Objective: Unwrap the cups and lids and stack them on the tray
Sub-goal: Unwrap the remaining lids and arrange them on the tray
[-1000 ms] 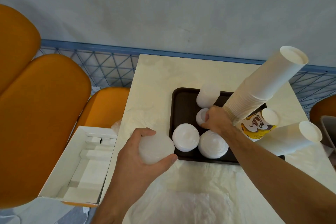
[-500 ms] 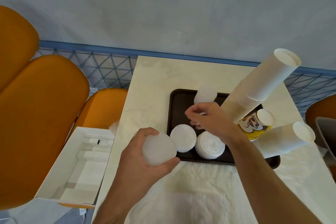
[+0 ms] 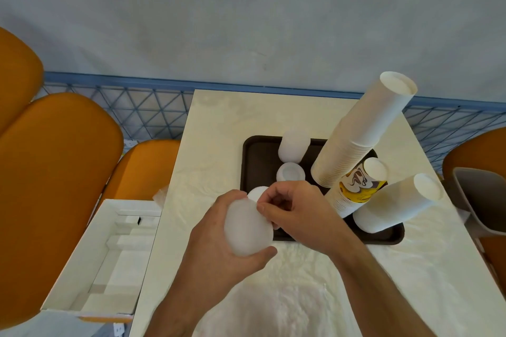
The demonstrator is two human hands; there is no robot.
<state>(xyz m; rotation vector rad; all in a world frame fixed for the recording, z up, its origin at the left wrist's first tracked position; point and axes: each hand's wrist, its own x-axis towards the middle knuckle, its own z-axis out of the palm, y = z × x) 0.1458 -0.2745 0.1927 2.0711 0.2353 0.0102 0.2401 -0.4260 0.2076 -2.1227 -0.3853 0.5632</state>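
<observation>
The lid stack (image 3: pixel 247 227), a frosted white roll of lids, is held above the near edge of the tray (image 3: pixel 253 161), over the table (image 3: pixel 208 131). The left hand (image 3: pixel 219 249) grips it from below and from the left, fingers curled over its top and thumb under its near end. The right hand (image 3: pixel 295 210) meets it from the right, its fingertips (image 3: pixel 261 208) pinching at the upper right edge of the stack; whether they hold wrapping or a lid cannot be told.

On the dark tray stand more lids: a short stack (image 3: pixel 294 145) at the far side, a smaller one (image 3: pixel 290 172) just nearer, and a white disc (image 3: pixel 257 192) half hidden behind the hands. To the right, a tall cup stack (image 3: pixel 364 131) leans up and away, and a printed cup stack (image 3: pixel 358 186) with a yellow pattern sits beside its base. A plain cup stack (image 3: pixel 397 205) lies tilted at the tray's right end.

Crumpled clear plastic (image 3: pixel 287 295) covers the near table. Left of the table sits an open white box (image 3: pixel 109 254), with orange chairs (image 3: pixel 54 172) beyond it. A grey bin (image 3: pixel 482 200) stands at the right edge.
</observation>
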